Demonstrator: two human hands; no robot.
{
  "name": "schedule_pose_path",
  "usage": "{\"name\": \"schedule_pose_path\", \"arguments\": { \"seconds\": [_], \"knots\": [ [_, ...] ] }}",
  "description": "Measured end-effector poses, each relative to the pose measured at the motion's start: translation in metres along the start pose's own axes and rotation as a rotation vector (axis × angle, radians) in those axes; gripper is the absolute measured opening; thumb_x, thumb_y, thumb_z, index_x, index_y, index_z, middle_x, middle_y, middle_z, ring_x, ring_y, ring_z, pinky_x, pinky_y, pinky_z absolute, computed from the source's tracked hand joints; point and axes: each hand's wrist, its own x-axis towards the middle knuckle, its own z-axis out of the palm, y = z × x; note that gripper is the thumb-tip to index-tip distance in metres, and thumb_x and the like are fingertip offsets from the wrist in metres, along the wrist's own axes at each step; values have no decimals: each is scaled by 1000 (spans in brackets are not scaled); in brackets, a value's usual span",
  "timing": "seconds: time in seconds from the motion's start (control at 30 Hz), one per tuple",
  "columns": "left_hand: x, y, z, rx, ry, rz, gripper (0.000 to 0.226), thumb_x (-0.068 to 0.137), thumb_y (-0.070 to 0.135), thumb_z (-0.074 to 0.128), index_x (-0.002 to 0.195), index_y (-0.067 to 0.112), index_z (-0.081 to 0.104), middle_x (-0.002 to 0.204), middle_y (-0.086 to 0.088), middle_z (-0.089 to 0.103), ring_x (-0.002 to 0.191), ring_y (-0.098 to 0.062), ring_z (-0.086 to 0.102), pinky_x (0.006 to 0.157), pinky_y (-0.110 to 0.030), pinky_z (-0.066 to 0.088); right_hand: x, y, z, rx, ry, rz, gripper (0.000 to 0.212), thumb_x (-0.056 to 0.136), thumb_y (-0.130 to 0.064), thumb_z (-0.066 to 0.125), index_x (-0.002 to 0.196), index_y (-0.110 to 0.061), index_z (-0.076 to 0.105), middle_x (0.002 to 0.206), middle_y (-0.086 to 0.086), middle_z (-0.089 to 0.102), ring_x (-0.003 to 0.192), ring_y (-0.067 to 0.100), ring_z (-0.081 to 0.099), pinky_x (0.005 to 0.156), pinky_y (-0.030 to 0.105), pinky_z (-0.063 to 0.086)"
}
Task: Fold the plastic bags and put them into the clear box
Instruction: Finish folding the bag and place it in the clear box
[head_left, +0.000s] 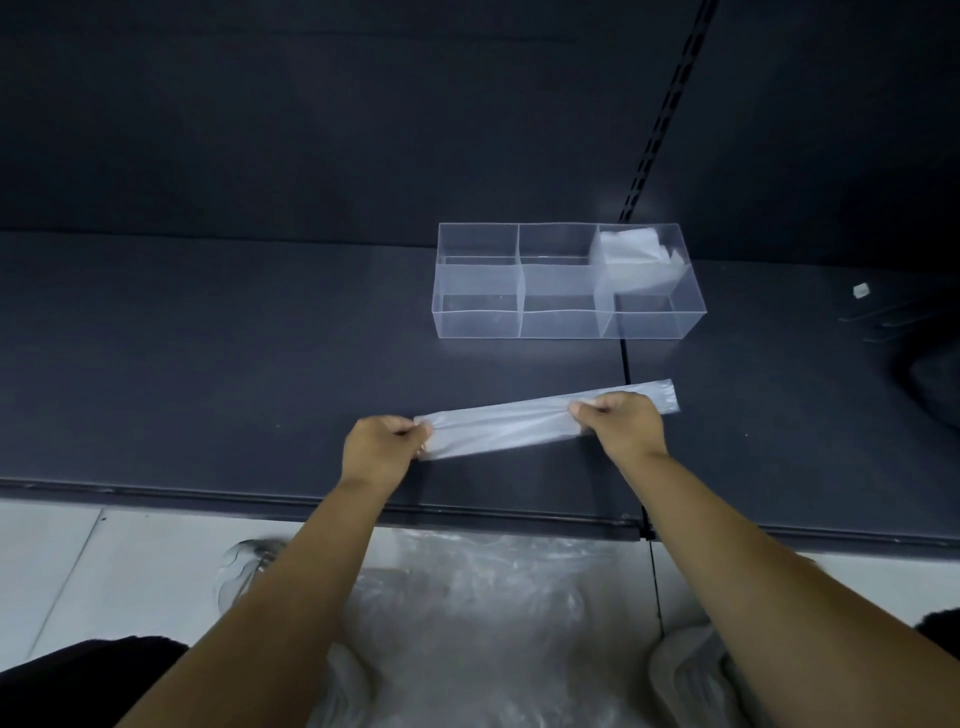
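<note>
A translucent plastic bag (511, 423), folded into a long narrow strip, lies slanted on the dark shelf (208, 364). My left hand (384, 441) pinches the strip's left end. My right hand (621, 421) pinches it near the right end, with a short tail sticking out past the fingers. Behind the strip stands the clear box (478, 312), divided into several compartments. A folded bag (631, 257) sits in its far right compartment; the other compartments look empty.
A heap of loose clear plastic bags (483, 613) lies on the pale floor below the shelf's front edge, between my light shoes (685, 670). A small white scrap (861, 290) lies on the shelf at far right. A slotted upright (662, 119) runs up the back panel.
</note>
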Motion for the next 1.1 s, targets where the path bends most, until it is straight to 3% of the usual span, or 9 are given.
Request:
{"name": "schedule_pose_path", "arguments": {
  "seconds": [0.23, 0.37, 0.43, 0.53, 0.63, 0.73, 0.8, 0.9, 1.1],
  "knots": [
    [-16, 5, 10, 252, 199, -12, 12, 88, 26, 62, 86, 20, 73, 93, -7, 70, 94, -32, 60, 90, -42, 46, 1, -16, 12, -236, 83, 58, 40, 86, -36, 64, 55, -13, 57, 61, 6, 57, 61, 24, 56, 58, 27, 42],
    [-33, 11, 31, 319, 474, 406, 21, 80, 0, 65, 100, 6, 68, 102, -19, 61, 93, -40, 57, 81, -45, 45, 1, -19, 14, -303, 101, 67, 32, 87, -35, 62, 64, -12, 63, 68, 6, 60, 66, 25, 57, 62, 26, 43],
    [-40, 12, 52, 412, 329, 654, 32, 85, 4, 62, 117, 3, 63, 122, -22, 58, 112, -42, 55, 100, -50, 42, 1, -20, 15, -315, 114, 66, 31, 87, -34, 61, 67, -10, 64, 67, 6, 59, 65, 25, 56, 61, 26, 43],
    [-42, 3, 73, 629, 38, 524, 60, 101, 43, 27, 152, 12, 18, 160, -10, 13, 148, -29, 6, 120, -45, 2, -1, -22, 15, -325, 99, 74, 29, 88, -33, 60, 76, -8, 69, 74, 9, 65, 71, 27, 62, 65, 28, 45],
    [-38, -12, 81, 845, 33, 437, 71, 93, 59, 0, 151, 19, -12, 160, -8, -13, 146, -33, -14, 119, -47, -7, -7, -23, 17, -331, 157, 28, 22, 87, -31, 64, 87, -10, 66, 93, 8, 64, 88, 30, 62, 76, 33, 48],
    [-37, -12, 82, 877, 38, 419, 74, 84, 58, -17, 147, 19, -22, 159, -11, -16, 144, -38, -16, 117, -49, -9, -25, -18, 28, -328, 375, -369, 27, 84, -12, 66, 110, -10, 62, 118, 11, 53, 107, 30, 55, 94, 39, 44],
    [-37, -13, 84, 893, 37, 413, 73, 81, 56, -24, 144, 18, -27, 158, -12, -19, 144, -39, -17, 117, -49, -11, -41, -11, 42, -272, 144, -640, 36, 88, -6, 57, 123, -11, 60, 133, 9, 50, 123, 23, 48, 109, 29, 34],
    [-36, -14, 83, 895, 23, 430, 71, 82, 54, -24, 143, 18, -29, 158, -12, -20, 143, -39, -19, 117, -50, -10, -52, 14, 57, -504, -265, -822, 48, 102, -24, 37, 149, -15, 32, 158, 0, 24, 147, 11, 11, 118, 21, -2],
    [-37, -12, 82, 850, 29, 442, 77, 87, 60, -12, 152, 19, -9, 160, -10, -10, 145, -37, -11, 117, -47, -8, -7, 43, 20, -944, -186, -752, 72, 97, -57, 16, 152, -18, -8, 160, -3, -15, 145, 11, -21, 116, 31, -17]
  ]
}}
